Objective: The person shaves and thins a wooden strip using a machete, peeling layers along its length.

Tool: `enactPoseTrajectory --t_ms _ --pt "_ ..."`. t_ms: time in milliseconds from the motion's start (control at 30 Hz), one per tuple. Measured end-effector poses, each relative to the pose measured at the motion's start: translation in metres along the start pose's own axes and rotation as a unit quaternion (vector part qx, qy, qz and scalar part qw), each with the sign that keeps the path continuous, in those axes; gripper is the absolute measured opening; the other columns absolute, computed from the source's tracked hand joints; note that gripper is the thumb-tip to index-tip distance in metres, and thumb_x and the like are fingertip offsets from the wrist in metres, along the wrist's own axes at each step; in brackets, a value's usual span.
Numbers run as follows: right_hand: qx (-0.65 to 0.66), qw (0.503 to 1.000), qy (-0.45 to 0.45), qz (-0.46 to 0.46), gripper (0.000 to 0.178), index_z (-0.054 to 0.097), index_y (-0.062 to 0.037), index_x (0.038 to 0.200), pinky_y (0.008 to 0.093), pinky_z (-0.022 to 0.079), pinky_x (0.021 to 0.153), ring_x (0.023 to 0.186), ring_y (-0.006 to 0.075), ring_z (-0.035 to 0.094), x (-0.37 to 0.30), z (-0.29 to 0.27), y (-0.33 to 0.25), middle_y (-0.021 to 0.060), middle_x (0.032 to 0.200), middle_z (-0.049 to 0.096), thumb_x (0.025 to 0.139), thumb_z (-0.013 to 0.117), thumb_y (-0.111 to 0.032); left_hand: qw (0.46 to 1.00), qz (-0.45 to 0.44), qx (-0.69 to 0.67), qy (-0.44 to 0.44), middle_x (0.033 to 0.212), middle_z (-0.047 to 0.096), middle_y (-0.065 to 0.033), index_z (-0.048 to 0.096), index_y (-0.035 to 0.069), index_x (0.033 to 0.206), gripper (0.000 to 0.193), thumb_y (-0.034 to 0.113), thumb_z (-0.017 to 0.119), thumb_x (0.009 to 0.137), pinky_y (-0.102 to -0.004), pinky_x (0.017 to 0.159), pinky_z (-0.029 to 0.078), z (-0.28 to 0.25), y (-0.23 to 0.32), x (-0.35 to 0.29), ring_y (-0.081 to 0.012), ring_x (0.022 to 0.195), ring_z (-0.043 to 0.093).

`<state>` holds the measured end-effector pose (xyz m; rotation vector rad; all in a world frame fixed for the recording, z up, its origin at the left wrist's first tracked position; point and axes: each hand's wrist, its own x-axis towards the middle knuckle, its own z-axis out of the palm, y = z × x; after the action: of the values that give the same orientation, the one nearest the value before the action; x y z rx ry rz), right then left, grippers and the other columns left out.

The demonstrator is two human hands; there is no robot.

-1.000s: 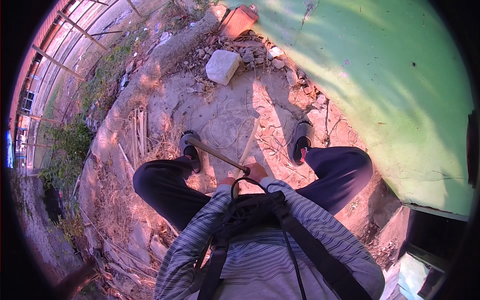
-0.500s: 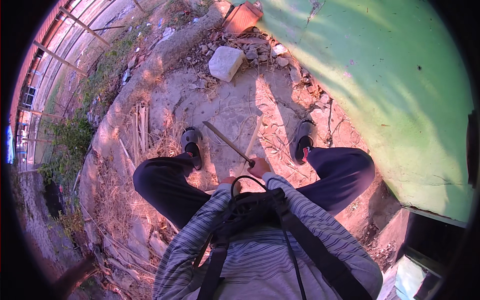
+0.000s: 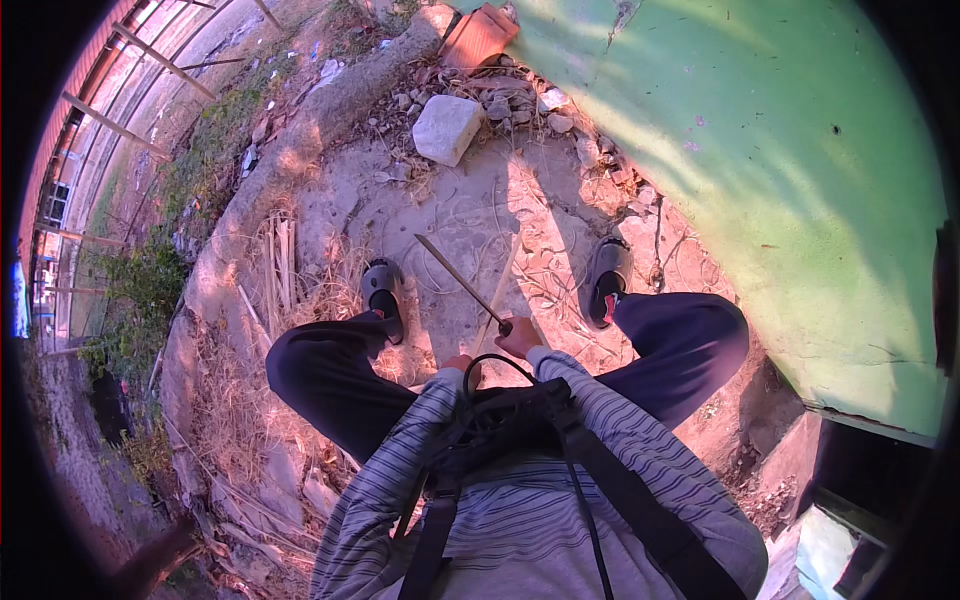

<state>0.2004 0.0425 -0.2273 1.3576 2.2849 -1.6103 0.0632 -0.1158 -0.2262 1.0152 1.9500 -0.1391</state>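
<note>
My right hand [image 3: 519, 337] is closed round the dark handle of a long-bladed knife [image 3: 462, 283]. Its narrow blade slants up and to the left, over the ground between my feet. Close beside it on the left, my left hand [image 3: 462, 367] is closed, its fingers partly covered by the sleeve and a black cable. From that hand a pale, thin strip [image 3: 509, 268], like split bamboo, runs up and slightly right, passing under the knife. The strip's lower end is hidden.
Several pale split strips [image 3: 281, 262] lie left of my left shoe [image 3: 383, 300]. A whitish stone block [image 3: 447, 130] sits ahead, near rubble and orange tiles [image 3: 480, 38]. A green wall [image 3: 760, 150] rises on the right. Dry shavings litter the ground around my feet.
The knife's tip has shifted slightly to the right and up, with the blade a little steeper. Both hands stay in nearly the same place; the view has tilted slightly.
</note>
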Motion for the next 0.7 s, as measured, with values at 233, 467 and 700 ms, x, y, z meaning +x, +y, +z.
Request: enactPoseTrajectory --t_ms 233,467,700 --pt "-0.070 0.991 -0.069 -0.090 0.030 0.069 -0.0034 0.083 0.0440 0.057 0.076 0.080 0.0355 0.071 -0.004 0.000 -0.006 0.0180 0.081 0.071 0.068 0.078 -0.027 1.000 -0.018 -0.007 0.013 0.110 0.068 -0.0290 0.072 -0.001 0.105 0.042 0.033 0.049 0.096 -0.0526 0.093 0.053 -0.013 0.008 -0.015 -0.0449 0.106 0.066" --pt "-0.056 0.998 -0.005 -0.015 0.035 0.071 -0.0012 0.087 0.0436 0.055 0.073 0.077 0.0349 0.069 0.002 -0.007 0.011 0.0190 0.082 0.071 0.067 0.079 -0.028 0.999 -0.042 -0.002 -0.009 0.118 0.070 -0.0245 0.074 0.002 0.111 0.035 0.027 0.058 0.091 -0.0479 0.095 0.054 -0.015 0.024 -0.015 -0.0414 0.113 0.066" --pt "-0.065 0.989 -0.083 -0.100 0.033 0.072 -0.0037 0.083 0.0430 0.054 0.070 0.070 0.0328 0.069 -0.015 0.004 -0.018 0.0167 0.075 0.070 0.069 0.083 -0.031 0.997 -0.024 0.079 0.013 0.116 0.072 -0.0216 0.074 0.004 0.109 0.032 0.027 0.061 0.091 -0.0460 0.092 0.056 0.039 -0.019 0.016 -0.0381 0.112 0.069"
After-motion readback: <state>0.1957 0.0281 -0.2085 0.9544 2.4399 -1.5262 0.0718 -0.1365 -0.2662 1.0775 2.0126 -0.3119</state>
